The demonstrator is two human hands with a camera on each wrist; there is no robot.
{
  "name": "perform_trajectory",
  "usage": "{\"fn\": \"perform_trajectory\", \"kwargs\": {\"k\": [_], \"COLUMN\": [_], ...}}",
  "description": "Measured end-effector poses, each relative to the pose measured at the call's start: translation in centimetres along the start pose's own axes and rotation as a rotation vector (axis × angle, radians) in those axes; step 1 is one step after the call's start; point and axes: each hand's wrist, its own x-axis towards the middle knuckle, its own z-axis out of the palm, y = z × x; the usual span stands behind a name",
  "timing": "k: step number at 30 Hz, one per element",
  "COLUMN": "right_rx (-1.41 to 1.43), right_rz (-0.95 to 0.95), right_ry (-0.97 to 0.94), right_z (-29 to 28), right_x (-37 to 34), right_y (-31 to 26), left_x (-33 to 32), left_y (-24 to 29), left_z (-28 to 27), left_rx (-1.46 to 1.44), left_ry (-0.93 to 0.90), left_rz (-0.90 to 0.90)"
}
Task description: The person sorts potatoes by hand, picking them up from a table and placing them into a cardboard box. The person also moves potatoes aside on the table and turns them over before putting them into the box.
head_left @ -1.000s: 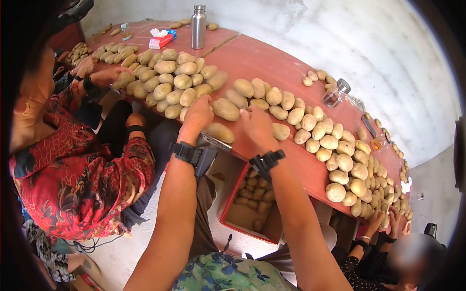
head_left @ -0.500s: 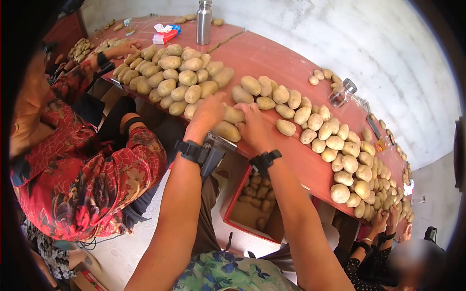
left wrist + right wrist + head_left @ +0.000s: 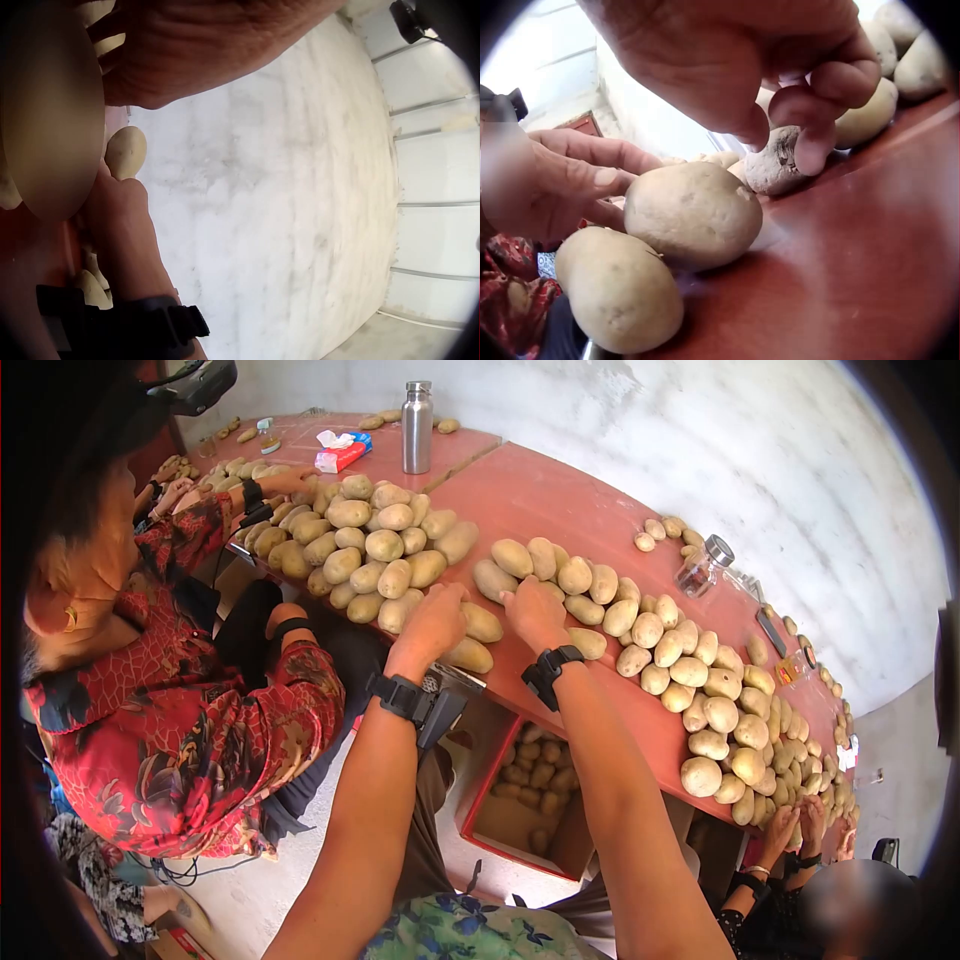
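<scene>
In the head view, my left hand (image 3: 435, 622) holds the left end of a potato (image 3: 483, 622) at the table edge; another potato (image 3: 468, 655) lies just in front. The right wrist view shows the left thumb and fingers around that potato (image 3: 694, 214), with the other potato (image 3: 619, 289) beside it. My right hand (image 3: 538, 618) is bent over the near end of a greyish potato (image 3: 492, 580). Up close, the curled fingers of the right hand (image 3: 735, 67) pinch this dirt-marked potato (image 3: 772, 169).
Potatoes are heaped left (image 3: 350, 513) and right (image 3: 722, 714) on the red table (image 3: 560, 485). A steel bottle (image 3: 417, 430), tissue pack (image 3: 343, 455) and glass jar (image 3: 704, 567) stand behind. Below is a red-rimmed box (image 3: 520, 868) of potatoes. People sit on both sides.
My right hand has left the potato between my hands and moved to the greyish one beyond. The left hand stays at the nearer potato. The neighbour's arm on the left has shifted.
</scene>
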Motion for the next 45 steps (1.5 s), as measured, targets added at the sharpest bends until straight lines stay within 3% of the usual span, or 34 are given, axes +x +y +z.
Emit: {"fn": "perform_trajectory", "kwargs": {"k": [8, 11, 14, 17, 20, 23, 26, 29, 30, 35, 38, 45], "right_rx": [-0.017, -0.025, -0.002, -0.123, -0.193, 0.045, -0.201, -0.362, -0.348, -0.177, -0.226, -0.340], "right_rz": [-0.089, 0.024, -0.312, -0.440, -0.377, -0.276, -0.309, -0.318, -0.325, -0.461, -0.541, -0.498], "right_ry": [0.012, 0.050, 0.528, 0.569, 0.402, 0.305, 0.406, 0.226, 0.243, 0.365, 0.364, 0.155], "right_z": [1.0, -0.4, -0.4, 0.0, 1.5, 0.1, -1.3, -0.7, -0.7, -2.4, -0.5, 2.5], "right_x": [-0.5, -0.9, 0.4, 2.5, 4.5, 2.9, -2.5, -5.7, -5.6, -3.0, 0.6, 4.1], "right_y": [1.5, 0.9, 0.9, 0.0, 0.6, 1.2, 3.0, 5.5, 5.7, 3.3, 1.9, 0.0], "left_x": [-0.1, 0.0, -0.2, 0.4, 0.8, 0.5, 0.5, 0.2, 0.3, 0.1, 0.5, 1.1], "left_y": [0.6, 0.9, 1.0, 0.5, 0.5, 0.3, 0.5, 0.6, 0.7, 0.9, 0.4, 0.1], "left_z": [-0.3, -0.1, -0.1, 0.6, 0.6, 0.3, -0.1, 0.2, 0.3, 0.2, 0.4, 0.3], "left_rx": [0.033, 0.041, 0.084, 0.087, 0.085, 0.074, 0.054, 0.059, 0.067, 0.056, 0.053, 0.061], "left_ry": [-0.006, 0.002, 0.010, 0.032, 0.015, 0.012, 0.004, 0.001, 0.005, 0.010, 0.014, 0.000], "left_rz": [-0.016, -0.027, -0.039, 0.001, -0.005, 0.003, 0.001, 0.011, -0.004, -0.010, -0.010, -0.033]}}
